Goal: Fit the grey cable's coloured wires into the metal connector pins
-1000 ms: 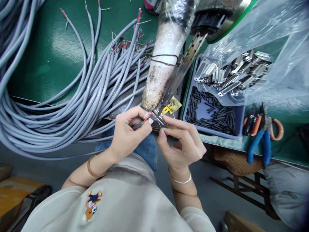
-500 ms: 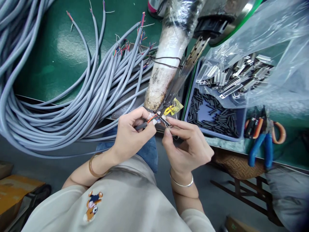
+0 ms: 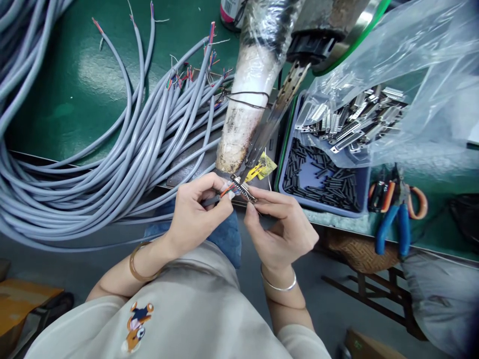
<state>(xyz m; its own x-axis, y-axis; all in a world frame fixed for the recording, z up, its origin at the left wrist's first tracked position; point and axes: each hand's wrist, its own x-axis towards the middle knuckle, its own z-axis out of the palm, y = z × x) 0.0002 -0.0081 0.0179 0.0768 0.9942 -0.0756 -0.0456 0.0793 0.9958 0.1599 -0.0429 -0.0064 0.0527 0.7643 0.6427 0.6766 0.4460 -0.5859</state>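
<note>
My left hand (image 3: 194,207) is closed on the stripped end of a grey cable (image 3: 211,201). Coloured wires (image 3: 227,189) fan out from its fingertips towards a metal connector with a row of pins (image 3: 245,191). My right hand (image 3: 282,227) pinches the lower right end of this connector between thumb and forefinger. Just above it, the dark tip of a soldering iron with a perforated barrel (image 3: 286,94) reaches down to the connector. Whether tip and pins touch is too small to tell. A yellow tag (image 3: 266,165) lies beside the tip.
Many grey cables (image 3: 149,154) cover the bench's left. A plastic-wrapped white tube (image 3: 243,99) slants down above my hands. To the right, a blue bin (image 3: 325,207) holds short black sleeves and a plastic bag of connectors (image 3: 359,114). Blue-handled pliers (image 3: 392,219) lie at the bench edge.
The whole view has shifted, so the bench and hands appear slightly further left. Both hands keep nearly the same grip on the cable and connector.
</note>
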